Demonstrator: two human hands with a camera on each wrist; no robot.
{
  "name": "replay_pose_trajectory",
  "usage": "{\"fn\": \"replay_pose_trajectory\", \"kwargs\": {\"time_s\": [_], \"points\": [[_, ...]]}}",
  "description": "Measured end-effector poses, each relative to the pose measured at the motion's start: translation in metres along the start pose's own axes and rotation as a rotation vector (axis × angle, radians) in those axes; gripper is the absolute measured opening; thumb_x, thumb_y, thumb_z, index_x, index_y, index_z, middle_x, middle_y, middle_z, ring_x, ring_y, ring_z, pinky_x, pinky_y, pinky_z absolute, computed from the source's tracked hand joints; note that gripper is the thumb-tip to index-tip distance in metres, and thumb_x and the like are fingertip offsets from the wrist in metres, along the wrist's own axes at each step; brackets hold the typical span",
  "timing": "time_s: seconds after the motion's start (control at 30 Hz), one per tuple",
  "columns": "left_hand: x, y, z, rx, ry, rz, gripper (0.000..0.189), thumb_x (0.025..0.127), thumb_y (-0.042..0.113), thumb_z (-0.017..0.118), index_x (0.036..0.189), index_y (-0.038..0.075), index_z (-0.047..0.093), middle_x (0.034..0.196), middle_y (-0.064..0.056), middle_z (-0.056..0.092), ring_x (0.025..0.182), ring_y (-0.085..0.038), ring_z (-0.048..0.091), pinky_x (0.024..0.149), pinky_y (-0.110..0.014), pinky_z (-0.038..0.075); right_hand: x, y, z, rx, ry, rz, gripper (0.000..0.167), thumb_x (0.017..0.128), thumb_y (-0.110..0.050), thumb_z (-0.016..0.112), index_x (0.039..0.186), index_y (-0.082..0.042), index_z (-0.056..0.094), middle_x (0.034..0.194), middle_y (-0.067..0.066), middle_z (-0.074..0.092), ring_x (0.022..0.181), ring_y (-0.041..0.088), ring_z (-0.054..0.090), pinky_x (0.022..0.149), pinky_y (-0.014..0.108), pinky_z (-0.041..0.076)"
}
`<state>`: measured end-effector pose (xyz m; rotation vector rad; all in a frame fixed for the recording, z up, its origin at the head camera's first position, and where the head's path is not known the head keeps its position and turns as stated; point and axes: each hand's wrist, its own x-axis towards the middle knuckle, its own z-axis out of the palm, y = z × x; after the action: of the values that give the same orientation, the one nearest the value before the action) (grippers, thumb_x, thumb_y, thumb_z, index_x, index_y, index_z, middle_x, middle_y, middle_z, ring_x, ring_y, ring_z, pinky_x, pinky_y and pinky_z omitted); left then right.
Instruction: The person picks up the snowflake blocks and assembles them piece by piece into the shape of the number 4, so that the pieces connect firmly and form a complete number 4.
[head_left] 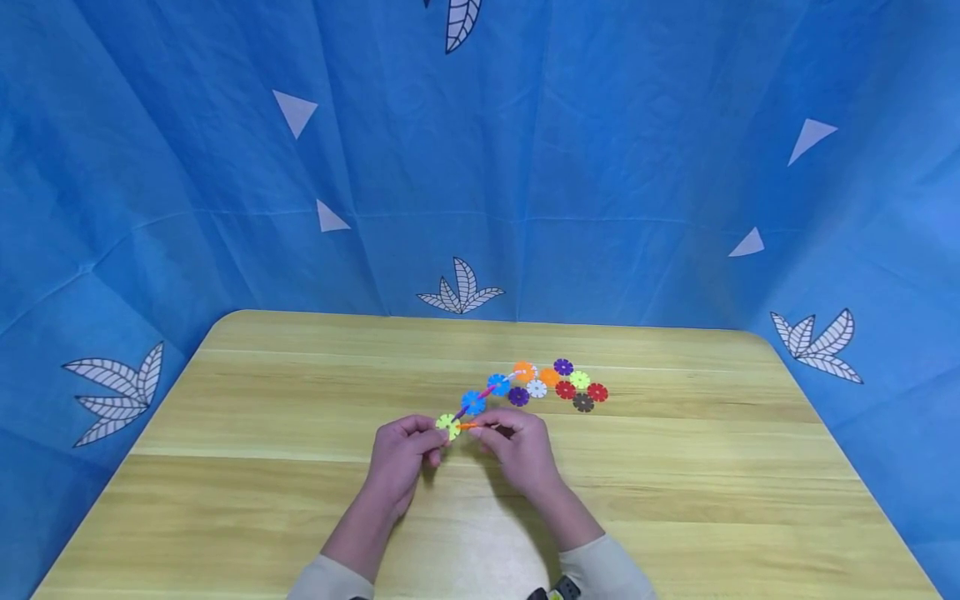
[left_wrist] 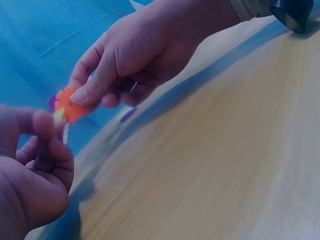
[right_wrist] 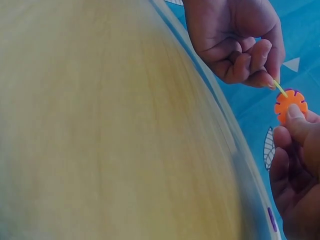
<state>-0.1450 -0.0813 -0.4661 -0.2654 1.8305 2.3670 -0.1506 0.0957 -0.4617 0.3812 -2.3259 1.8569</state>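
My left hand (head_left: 403,457) pinches a yellow-green slotted snowflake disc (head_left: 447,427) at its lower edge. Between the thumb and finger of my right hand (head_left: 522,450) is an orange snowflake disc (right_wrist: 289,104), edge-on in the head view and face-on from both wrists. The two discs meet at their rims, at an angle to each other. From the yellow-green disc a chain of joined discs runs up and right, with purple pieces, a blue disc (head_left: 472,403), another blue disc (head_left: 498,384) and an orange disc (head_left: 522,371) at its far end.
Loose discs lie beyond my right hand, among them a white disc (head_left: 536,389), a red disc (head_left: 597,392), a brown disc (head_left: 583,402) and a purple disc (head_left: 563,367). The wooden table (head_left: 262,392) backs onto a blue curtain (head_left: 600,167).
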Motion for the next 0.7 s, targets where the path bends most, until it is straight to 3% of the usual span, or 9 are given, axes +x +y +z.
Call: {"fn": "replay_pose_trajectory", "kwargs": {"time_s": [0.2,0.43,0.7], "points": [[0.0,0.001,0.0,0.032,0.011,-0.015,0.007,0.082,-0.007,0.07,0.084,-0.001,0.068,0.072,-0.012,0.063,0.051,-0.012,0.052,0.054,-0.022,0.046,-0.003,-0.025,-0.002,-0.031,-0.012,-0.034,0.008,0.081,0.015,0.072,0.083,0.007,0.071,0.079,0.018,0.066,0.062,0.035,0.062,0.056,0.027,0.055],[0.0,0.004,0.002,0.067,0.027,-0.028,0.006,0.081,-0.006,0.071,0.084,-0.003,0.067,0.069,-0.012,0.064,0.05,-0.012,0.052,0.054,-0.023,0.045,-0.004,-0.026,0.0,-0.055,-0.006,-0.081,0.009,0.081,0.015,0.073,0.083,0.006,0.071,0.077,0.016,0.065,0.061,0.037,0.061,0.055,0.027,0.054],[-0.002,0.003,0.003,0.079,0.033,-0.034,0.005,0.083,-0.004,0.071,0.087,-0.002,0.068,0.075,-0.014,0.066,0.054,-0.013,0.054,0.055,-0.023,0.047,0.0,0.011,0.002,-0.068,-0.004,-0.088,0.012,0.082,0.004,0.078,0.086,-0.008,0.077,0.079,0.001,0.065,0.061,0.016,0.061,0.055,0.027,0.054]]}}
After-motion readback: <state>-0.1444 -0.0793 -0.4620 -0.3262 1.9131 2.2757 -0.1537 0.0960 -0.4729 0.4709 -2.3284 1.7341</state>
